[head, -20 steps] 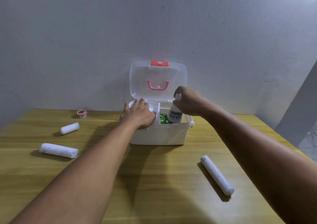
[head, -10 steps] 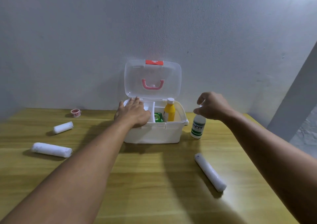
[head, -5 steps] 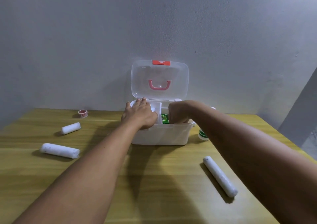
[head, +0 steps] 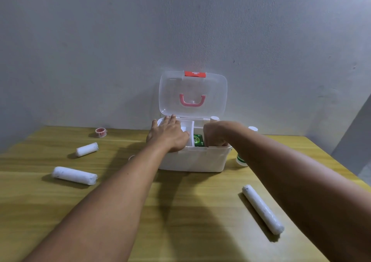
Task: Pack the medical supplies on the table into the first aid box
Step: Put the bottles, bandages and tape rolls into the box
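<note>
The white first aid box [head: 192,161] stands at the table's far middle with its clear lid [head: 192,95] upright. My left hand [head: 168,135] lies flat on the box's left compartment, holding nothing. My right hand [head: 214,137] is curled down into the right compartment around a bottle; only the bottle's white cap [head: 214,118] shows above the fist. A green packet [head: 198,140] lies inside beside it. A white bottle with a green label [head: 240,159] stands outside, right of the box, partly behind my forearm. Three white bandage rolls [head: 87,149] [head: 74,175] [head: 262,209] lie on the table.
A small red tape roll [head: 101,131] sits at the far left near the wall. A small pale round item [head: 131,157] peeks out behind my left forearm. The grey wall stands right behind the box. The wooden table [head: 190,211] ends at the right.
My right hand set the white green-labelled bottle down right of the box, let go, then moved left and down into the right compartment. My left hand stayed on the box.
</note>
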Action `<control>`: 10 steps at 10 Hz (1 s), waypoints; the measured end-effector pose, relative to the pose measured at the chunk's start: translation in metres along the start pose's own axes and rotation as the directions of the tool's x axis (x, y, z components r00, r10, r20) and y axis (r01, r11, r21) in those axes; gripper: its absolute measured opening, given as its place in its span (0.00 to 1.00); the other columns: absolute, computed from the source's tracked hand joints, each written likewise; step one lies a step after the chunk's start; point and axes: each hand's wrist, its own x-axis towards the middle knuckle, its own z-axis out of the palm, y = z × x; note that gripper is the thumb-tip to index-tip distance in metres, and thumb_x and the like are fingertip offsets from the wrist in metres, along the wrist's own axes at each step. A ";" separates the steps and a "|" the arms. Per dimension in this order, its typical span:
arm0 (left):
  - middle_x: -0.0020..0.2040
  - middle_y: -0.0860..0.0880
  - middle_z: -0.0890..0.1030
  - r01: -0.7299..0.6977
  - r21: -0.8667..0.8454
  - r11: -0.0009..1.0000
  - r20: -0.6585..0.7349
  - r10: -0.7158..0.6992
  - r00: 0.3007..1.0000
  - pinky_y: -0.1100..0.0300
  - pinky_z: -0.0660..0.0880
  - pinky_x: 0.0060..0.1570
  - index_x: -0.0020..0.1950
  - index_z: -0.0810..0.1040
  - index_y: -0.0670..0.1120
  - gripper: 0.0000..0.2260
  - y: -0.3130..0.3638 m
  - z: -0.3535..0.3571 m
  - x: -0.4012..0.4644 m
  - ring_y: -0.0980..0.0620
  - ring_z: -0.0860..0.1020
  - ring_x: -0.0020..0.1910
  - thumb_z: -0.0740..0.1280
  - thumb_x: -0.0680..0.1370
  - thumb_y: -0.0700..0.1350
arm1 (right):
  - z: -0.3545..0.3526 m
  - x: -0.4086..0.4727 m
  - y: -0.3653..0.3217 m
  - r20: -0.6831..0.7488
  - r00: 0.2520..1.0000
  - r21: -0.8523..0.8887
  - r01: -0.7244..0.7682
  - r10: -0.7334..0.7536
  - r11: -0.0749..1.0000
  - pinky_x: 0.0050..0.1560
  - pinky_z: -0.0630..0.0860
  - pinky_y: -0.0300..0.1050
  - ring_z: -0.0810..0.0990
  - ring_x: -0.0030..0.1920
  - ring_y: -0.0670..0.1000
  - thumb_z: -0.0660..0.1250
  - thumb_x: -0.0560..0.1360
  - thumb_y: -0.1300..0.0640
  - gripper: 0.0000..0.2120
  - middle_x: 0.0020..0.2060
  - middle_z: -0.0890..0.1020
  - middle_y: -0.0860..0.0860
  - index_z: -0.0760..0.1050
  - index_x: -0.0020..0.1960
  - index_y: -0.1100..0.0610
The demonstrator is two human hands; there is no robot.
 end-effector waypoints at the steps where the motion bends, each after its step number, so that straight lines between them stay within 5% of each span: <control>1: 0.81 0.48 0.45 0.001 0.000 1.000 0.001 -0.001 1.000 0.43 0.42 0.75 0.80 0.49 0.46 0.29 0.000 0.000 0.000 0.50 0.45 0.79 0.45 0.81 0.57 | 0.003 -0.001 0.000 -0.003 1.000 0.020 0.011 -0.011 1.000 0.57 0.80 0.50 0.82 0.55 0.56 0.65 0.77 0.60 0.13 0.54 0.83 0.58 0.78 0.59 0.64; 4: 0.81 0.48 0.44 0.004 0.005 1.000 0.008 -0.004 1.000 0.43 0.42 0.74 0.80 0.49 0.46 0.29 0.000 0.000 0.001 0.50 0.45 0.79 0.45 0.81 0.57 | -0.003 -0.006 0.007 -0.001 0.998 0.032 0.055 -0.055 0.998 0.48 0.82 0.49 0.84 0.48 0.56 0.67 0.71 0.61 0.10 0.47 0.84 0.55 0.82 0.50 0.60; 5: 0.81 0.48 0.44 0.005 0.003 1.000 0.007 -0.005 1.000 0.43 0.42 0.75 0.80 0.49 0.46 0.29 0.000 0.000 0.000 0.50 0.45 0.79 0.45 0.81 0.58 | -0.015 -0.017 0.009 -0.038 0.996 0.072 0.085 -0.082 0.994 0.39 0.80 0.42 0.83 0.44 0.53 0.72 0.69 0.63 0.06 0.42 0.84 0.52 0.82 0.45 0.57; 8: 0.81 0.48 0.44 0.003 -0.004 1.000 0.011 -0.003 1.000 0.44 0.42 0.75 0.80 0.48 0.45 0.30 0.001 -0.001 -0.002 0.50 0.44 0.79 0.44 0.81 0.58 | -0.041 -0.036 0.030 -0.118 0.993 0.370 0.052 -0.009 0.928 0.35 0.83 0.43 0.86 0.38 0.55 0.75 0.69 0.66 0.07 0.43 0.86 0.60 0.82 0.47 0.62; 10: 0.81 0.48 0.48 -0.006 -0.088 0.996 -0.012 0.005 1.000 0.42 0.44 0.74 0.80 0.52 0.47 0.31 0.000 0.000 0.003 0.51 0.47 0.79 0.39 0.79 0.59 | -0.034 -0.029 0.031 -0.150 0.976 0.489 -0.066 0.158 0.870 0.42 0.85 0.52 0.87 0.36 0.56 0.73 0.71 0.66 0.13 0.42 0.85 0.60 0.79 0.54 0.66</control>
